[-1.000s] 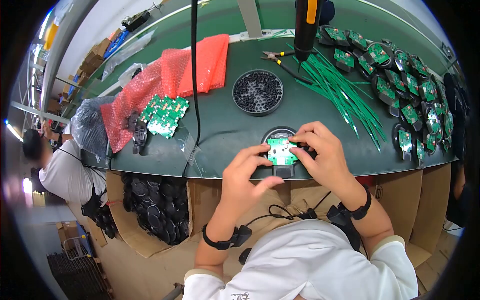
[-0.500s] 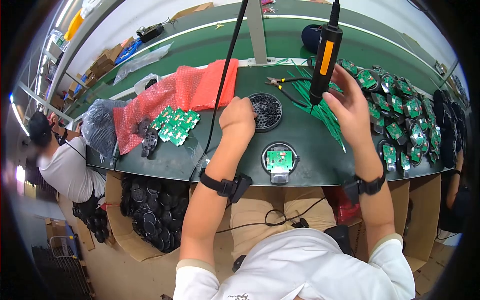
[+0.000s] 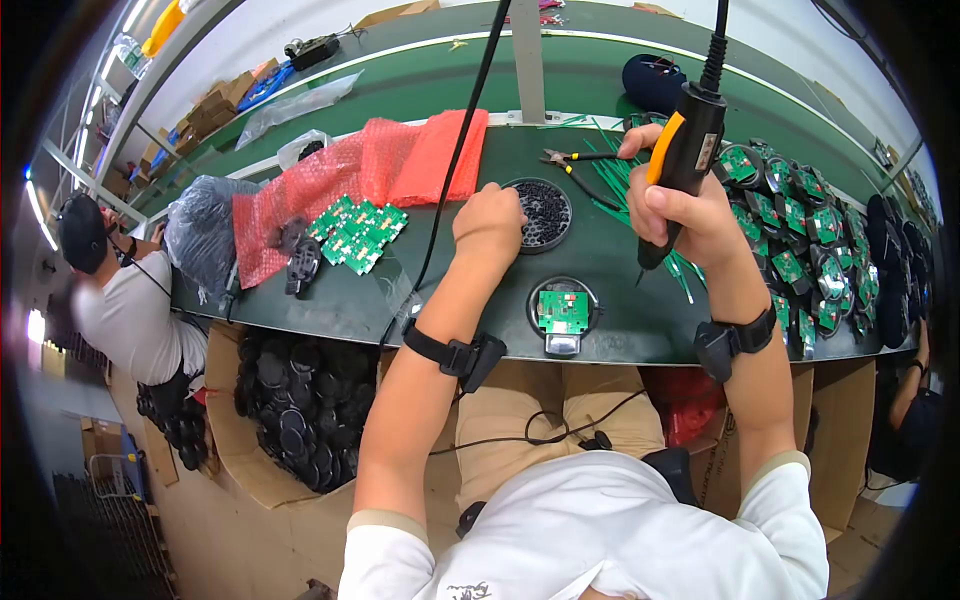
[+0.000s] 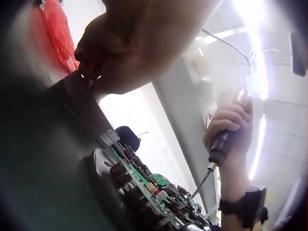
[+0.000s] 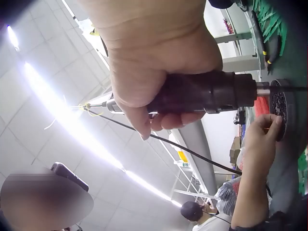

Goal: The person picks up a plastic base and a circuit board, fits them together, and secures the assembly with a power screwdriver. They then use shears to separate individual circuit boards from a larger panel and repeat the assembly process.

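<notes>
My left hand (image 3: 490, 225) is at the left rim of a round dish (image 3: 545, 250) of small black screws (image 3: 545, 208), fingers curled inward. Whether its fingertips pinch a screw I cannot tell. My right hand (image 3: 700, 215) grips a black and orange electric screwdriver (image 3: 688, 145), which hangs from a cable with its bit pointing down. In the right wrist view the fingers wrap round the screwdriver body (image 5: 202, 91). A green circuit board (image 3: 562, 313) sits in a round black housing (image 3: 565, 284) near the table's front edge, with neither hand on it.
Finished-looking housings with boards (image 3: 790, 220) crowd the right side. Green strips (image 3: 612, 180) and cutting pliers (image 3: 580, 180) lie behind the dish. Loose boards (image 3: 358, 235) and red bubble wrap (image 3: 340, 170) are left. A black cable (image 3: 455, 160) hangs in front. Another person (image 3: 130, 290) sits far left.
Both hands left the circuit board in the housing. The left hand went to the screw dish and stays there. The right hand reached up, took hold of the screwdriver and drew it lower.
</notes>
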A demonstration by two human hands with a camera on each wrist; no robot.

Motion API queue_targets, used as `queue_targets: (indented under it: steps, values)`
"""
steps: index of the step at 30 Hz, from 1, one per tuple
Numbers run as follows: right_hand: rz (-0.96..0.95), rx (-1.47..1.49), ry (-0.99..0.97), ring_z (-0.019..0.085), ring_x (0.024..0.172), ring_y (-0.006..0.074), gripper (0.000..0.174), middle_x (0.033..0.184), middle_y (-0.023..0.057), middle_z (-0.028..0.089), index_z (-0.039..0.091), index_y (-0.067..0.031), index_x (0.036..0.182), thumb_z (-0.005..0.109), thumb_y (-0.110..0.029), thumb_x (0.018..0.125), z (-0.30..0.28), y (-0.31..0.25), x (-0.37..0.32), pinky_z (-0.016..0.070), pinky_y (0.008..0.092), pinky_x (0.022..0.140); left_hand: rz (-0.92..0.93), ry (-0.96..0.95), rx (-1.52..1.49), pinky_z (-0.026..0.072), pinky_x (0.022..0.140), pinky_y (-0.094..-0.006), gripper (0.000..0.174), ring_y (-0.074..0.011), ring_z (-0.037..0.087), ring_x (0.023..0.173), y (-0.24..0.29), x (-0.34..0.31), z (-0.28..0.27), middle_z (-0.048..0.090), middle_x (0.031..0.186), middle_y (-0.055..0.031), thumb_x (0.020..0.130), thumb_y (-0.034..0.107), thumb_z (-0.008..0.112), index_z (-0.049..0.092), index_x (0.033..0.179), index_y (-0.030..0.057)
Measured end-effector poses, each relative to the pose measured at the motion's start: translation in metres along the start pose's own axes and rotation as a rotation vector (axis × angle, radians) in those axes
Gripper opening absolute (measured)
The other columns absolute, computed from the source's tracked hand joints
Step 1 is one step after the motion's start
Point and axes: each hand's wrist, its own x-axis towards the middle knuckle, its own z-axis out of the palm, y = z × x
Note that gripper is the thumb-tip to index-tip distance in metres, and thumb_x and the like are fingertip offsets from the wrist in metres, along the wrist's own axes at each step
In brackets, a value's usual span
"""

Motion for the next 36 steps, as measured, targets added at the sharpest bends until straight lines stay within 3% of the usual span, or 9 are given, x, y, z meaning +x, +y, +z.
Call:
queue_targets:
  steps: [3,5,6,9,14,23,28,30,36]
  values:
    - [-0.014,-0.024,-0.055,0.058,0.059,0.0135,0.053,0.074,0.0038,0.056,0.051,-0.0008,0.123,0.079,-0.028,0.087,0.014,-0.005,-0.001,0.0462,0.0276,0.055,0.006,-0.018,0.043,0.0566,0.089,-0.0501,0.024,-0.0368,0.07,0.106,0.001,0.002,0.006,0.069,0.112,-0.0151,0.091,0.025,0.078,0.073,0.103,0.0051]
    - [-0.138,-0.076,-0.057,0.061,0.066,0.015,0.048,0.075,0.0038,0.056,0.054,-0.0006,0.119,0.077,-0.029,0.088,0.018,0.002,0.001,0.0499,0.0301,0.062,0.014,0.033,-0.036,0.0562,0.089,-0.0492,0.023,-0.0368,0.07,0.106,-0.002,0.003,0.009,0.069,0.11,-0.0155,0.091,0.024,0.077,0.073,0.103,0.0042]
    - [-0.199,0.025,-0.097,0.065,0.074,0.0149,0.036,0.081,0.0057,0.063,0.061,-0.0002,0.116,0.076,-0.021,0.091,0.02,0.004,0.003,0.0503,0.0291,0.065,0.015,0.034,-0.034,0.0562,0.089,-0.0492,0.023,-0.0368,0.07,0.106,-0.003,0.004,0.01,0.069,0.11,-0.0155,0.091,0.024,0.077,0.073,0.103,0.0042]
    - [-0.184,0.104,-0.043,0.066,0.076,0.0164,0.033,0.082,0.0063,0.063,0.06,0.0002,0.116,0.074,-0.02,0.092,0.026,0.01,0.008,0.0514,0.0301,0.065,0.017,0.057,-0.122,0.0555,0.089,-0.0485,0.021,-0.0371,0.069,0.105,-0.006,0.003,0.008,0.07,0.108,-0.0164,0.09,0.023,0.077,0.073,0.101,0.0051]
    - [-0.088,0.17,0.066,0.059,0.061,0.0133,0.027,0.073,0.005,0.061,0.061,0.0027,0.112,0.07,-0.009,0.089,0.037,0.003,0.012,0.0491,0.0296,0.06,0.116,-0.006,-0.125,0.0526,0.086,-0.0496,0.02,-0.0404,0.067,0.099,-0.014,-0.001,0.008,0.069,0.1,-0.0182,0.085,0.019,0.08,0.07,0.096,0.0058]
    - [-0.13,0.123,0.164,0.057,0.059,0.0124,0.03,0.071,0.0031,0.058,0.06,0.0021,0.115,0.071,-0.011,0.09,0.047,0.016,0.025,0.0465,0.0293,0.058,0.045,0.183,-0.272,0.053,0.083,-0.0482,0.014,-0.039,0.07,0.095,-0.003,-0.002,0.006,0.071,0.096,-0.0179,0.089,0.016,0.077,0.07,0.093,0.005]
    - [-0.144,0.1,0.208,0.055,0.058,0.0122,0.031,0.071,0.0028,0.055,0.058,0.0021,0.116,0.07,-0.013,0.092,0.05,0.02,0.027,0.0453,0.0292,0.057,0.101,0.244,-0.322,0.0543,0.079,-0.0465,0.012,-0.038,0.071,0.09,-0.008,-0.003,0.004,0.074,0.094,-0.0159,0.09,0.015,0.076,0.07,0.095,0.0065]
    - [-0.171,0.158,0.209,0.058,0.06,0.0114,0.024,0.07,0.003,0.061,0.064,0.0022,0.111,0.071,-0.009,0.091,0.05,0.02,0.028,0.0472,0.0283,0.057,0.072,0.241,-0.337,0.0539,0.077,-0.0474,0.011,-0.0378,0.07,0.089,-0.007,-0.004,0.002,0.074,0.094,-0.0147,0.09,0.016,0.076,0.07,0.095,0.0079]
    - [-0.196,0.129,0.247,0.057,0.057,0.0108,0.023,0.069,0.0028,0.061,0.065,0.0022,0.109,0.072,-0.01,0.091,0.055,0.025,0.027,0.046,0.027,0.055,0.104,0.312,-0.419,0.0558,0.076,-0.0429,0.011,-0.0357,0.072,0.085,-0.007,-0.01,-0.002,0.075,0.092,-0.0153,0.085,0.01,0.078,0.073,0.095,0.0072]
